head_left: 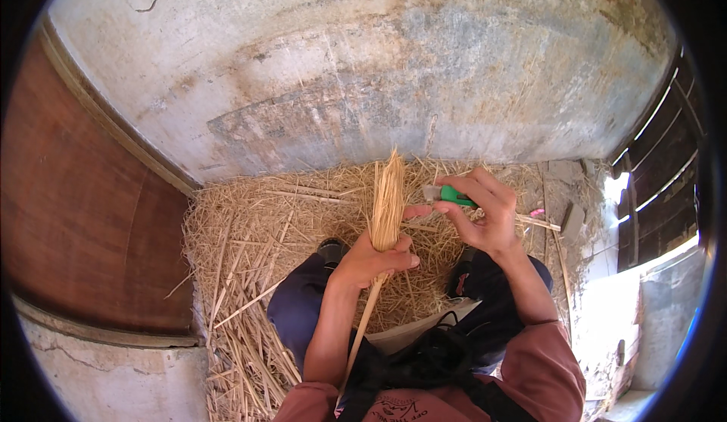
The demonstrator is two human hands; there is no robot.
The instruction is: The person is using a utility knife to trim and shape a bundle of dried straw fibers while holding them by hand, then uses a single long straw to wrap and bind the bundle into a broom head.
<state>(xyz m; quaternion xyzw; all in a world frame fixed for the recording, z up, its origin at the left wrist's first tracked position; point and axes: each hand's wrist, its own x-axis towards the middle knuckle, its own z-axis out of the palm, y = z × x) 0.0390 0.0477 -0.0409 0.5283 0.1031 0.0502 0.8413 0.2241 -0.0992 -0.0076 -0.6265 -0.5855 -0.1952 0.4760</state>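
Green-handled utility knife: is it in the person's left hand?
No, the green-handled utility knife is in the right hand, while the left hand grips the pale straw bundle.

Daylight glares white by the dark slats at right, while fisheye distortion bows edges near the picture's rim
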